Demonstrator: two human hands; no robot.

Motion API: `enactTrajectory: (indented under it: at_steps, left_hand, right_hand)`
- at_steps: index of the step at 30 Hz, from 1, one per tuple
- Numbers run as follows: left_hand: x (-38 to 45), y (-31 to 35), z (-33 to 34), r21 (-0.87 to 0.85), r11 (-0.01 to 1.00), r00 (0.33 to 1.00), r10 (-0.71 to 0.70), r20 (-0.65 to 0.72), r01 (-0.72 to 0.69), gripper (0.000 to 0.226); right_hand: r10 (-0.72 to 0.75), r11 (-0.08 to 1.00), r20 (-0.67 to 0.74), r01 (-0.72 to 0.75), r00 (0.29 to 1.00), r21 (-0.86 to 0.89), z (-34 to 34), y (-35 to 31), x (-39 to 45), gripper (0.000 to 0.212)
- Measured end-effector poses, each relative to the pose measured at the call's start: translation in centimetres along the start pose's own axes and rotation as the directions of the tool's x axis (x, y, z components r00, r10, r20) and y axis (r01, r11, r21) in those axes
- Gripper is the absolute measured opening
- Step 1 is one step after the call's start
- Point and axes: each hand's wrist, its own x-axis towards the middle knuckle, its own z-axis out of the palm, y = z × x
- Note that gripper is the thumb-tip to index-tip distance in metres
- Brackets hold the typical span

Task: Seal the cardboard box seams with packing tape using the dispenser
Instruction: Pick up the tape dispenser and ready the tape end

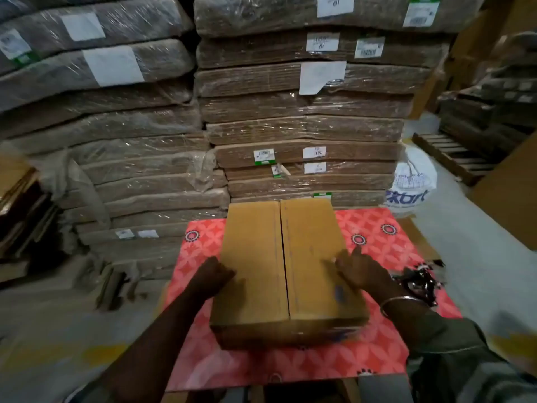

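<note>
Metal bangle (399,302), grey-green sleeve (447,341)

Partial blue lettering "kart" on white plastic bag (412,184)
</note>
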Motion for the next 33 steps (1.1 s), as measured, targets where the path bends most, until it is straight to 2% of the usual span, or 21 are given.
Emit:
enactTrajectory:
  at_steps: [2,3,5,7,9,10,12,19,23,26,28,29,31,33]
  left_hand:
    - [-0.9,-0.9,1.3,-0.083,0.994,0.998,-0.068,0.002,0.068,0.039]
    - [-1.1,-1.7,2.2,-0.113,0.990,0.996,-0.090,0.006,0.090,0.044]
    - [-1.4,-2.9,3.9,-0.153,0.983,0.995,-0.104,-0.010,0.101,0.055]
    - [-2.7,-2.4,4.6,-0.213,0.973,0.995,-0.098,-0.036,0.088,0.038]
    - [-3.7,-1.8,4.8,-0.258,0.963,0.994,-0.099,-0.056,0.081,0.033]
    - [-4.0,-1.9,4.9,-0.288,0.955,0.995,-0.087,-0.055,0.067,0.036]
    - [-4.6,-2.2,5.5,-0.330,0.944,0.997,-0.043,-0.068,0.018,0.059]
    - [-7.2,-2.3,6.7,-0.340,0.941,0.999,-0.019,-0.040,0.005,0.081]
    - [-7.8,-2.1,7.6,-0.373,0.928,0.999,-0.030,-0.044,0.011,0.080]
    - [-7.5,-2.8,7.8,-0.440,0.896,0.997,-0.079,-0.019,0.063,0.081]
    - [-7.0,-3.6,8.1,-0.502,0.861,0.995,-0.098,0.001,0.085,0.079]
    - [-7.0,-3.7,8.2,-0.519,0.850,0.995,-0.101,0.001,0.087,0.079]
    - [-7.6,-3.2,8.3,-0.542,0.839,0.995,-0.086,-0.044,0.048,0.071]
    - [-8.3,-2.4,8.3,-0.523,0.852,0.990,-0.068,-0.121,-0.006,0.065]
  right_hand:
    - [0.054,0.996,0.089,-0.061,0.995,0.072,1.5,0.8,-1.0,0.037]
    - [0.050,0.987,0.120,-0.067,0.992,0.144,2.4,1.2,-1.6,0.027]
    - [0.086,0.949,0.123,-0.119,0.989,0.291,4.3,2.1,-2.3,0.040]
    - [0.144,0.912,0.116,-0.177,0.983,0.370,6.1,3.7,-1.7,0.061]
    - [0.150,0.899,0.123,-0.187,0.981,0.396,7.5,5.0,-1.1,0.078]
    - [0.146,0.902,0.121,-0.182,0.982,0.392,7.1,4.7,-1.7,0.078]
    - [0.142,0.915,0.108,-0.172,0.984,0.365,6.7,4.3,-3.1,0.068]
    - [0.134,0.947,0.076,-0.150,0.988,0.285,7.0,6.2,-5.7,0.056]
    - [0.134,0.956,0.080,-0.150,0.988,0.254,6.3,6.7,-6.6,0.061]
    - [0.132,0.941,0.093,-0.154,0.987,0.301,5.3,7.5,-6.7,0.076]
    - [0.188,0.907,0.004,-0.175,0.982,0.382,4.8,8.9,-6.6,0.079]
    - [0.221,0.904,-0.096,-0.167,0.971,0.392,4.7,10.1,-6.5,0.070]
    - [0.269,0.926,-0.310,-0.157,0.912,0.343,4.8,13.3,-6.5,0.044]
    - [0.296,0.949,-0.415,-0.216,0.860,0.230,5.4,16.8,-6.5,0.036]
